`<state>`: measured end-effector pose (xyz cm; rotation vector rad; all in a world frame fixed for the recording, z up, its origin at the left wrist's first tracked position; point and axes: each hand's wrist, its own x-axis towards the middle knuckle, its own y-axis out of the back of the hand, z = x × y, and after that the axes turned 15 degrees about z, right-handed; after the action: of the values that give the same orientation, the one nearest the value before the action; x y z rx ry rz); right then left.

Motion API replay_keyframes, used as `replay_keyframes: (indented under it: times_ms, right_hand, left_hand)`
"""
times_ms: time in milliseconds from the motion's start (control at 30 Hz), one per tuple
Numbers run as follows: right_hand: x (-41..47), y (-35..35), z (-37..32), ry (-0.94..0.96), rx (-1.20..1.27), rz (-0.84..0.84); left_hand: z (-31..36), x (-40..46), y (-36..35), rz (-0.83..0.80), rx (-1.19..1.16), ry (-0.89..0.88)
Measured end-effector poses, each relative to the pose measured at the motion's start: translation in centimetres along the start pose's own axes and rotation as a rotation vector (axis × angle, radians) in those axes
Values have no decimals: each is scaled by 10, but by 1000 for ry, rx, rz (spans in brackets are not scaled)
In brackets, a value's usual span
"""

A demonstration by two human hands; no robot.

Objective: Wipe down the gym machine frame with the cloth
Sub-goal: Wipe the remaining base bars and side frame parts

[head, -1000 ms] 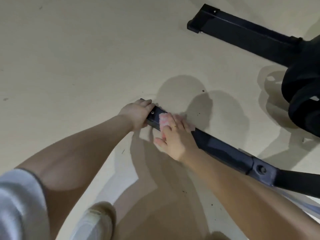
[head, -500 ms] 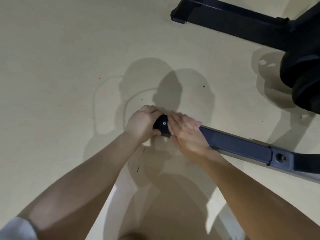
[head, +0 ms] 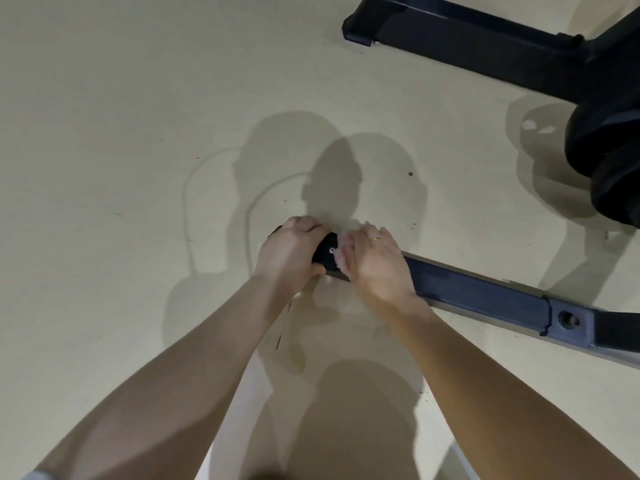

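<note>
A black frame bar of the gym machine lies low across the floor, running from the right edge to its end cap at centre. My left hand grips that end of the bar, fingers curled over it. My right hand lies on the bar just beside it, pressing a pale pink cloth against the frame. Only a small edge of the cloth shows beneath my palm and fingers. A small screw head is visible on the bar between my two hands.
A second black frame bar crosses the upper right. A round black padded part stands at the right edge. The beige floor stretches to the left, with shadows and a few dark specks.
The view shifted, so the bar now sits flatter in frame. My right hand slid the cloth toward the bar's end, next to my left hand, which closed more fully round the end.
</note>
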<state>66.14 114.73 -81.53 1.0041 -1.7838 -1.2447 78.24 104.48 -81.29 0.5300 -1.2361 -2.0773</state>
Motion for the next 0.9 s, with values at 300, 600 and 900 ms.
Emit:
replay_keyframes:
  times_ms: [300,600,900]
  right_hand:
    - [3,-9,3,-191,47,-49]
    - [2,-9,3,-341,-134,-69]
    - [-70,3,39,20,-309,67]
  left_hand:
    - [1,-4,0,-3,6,15]
    - [9,-3,6,-39,53,22]
    - [10,-3,6,-41,71,10]
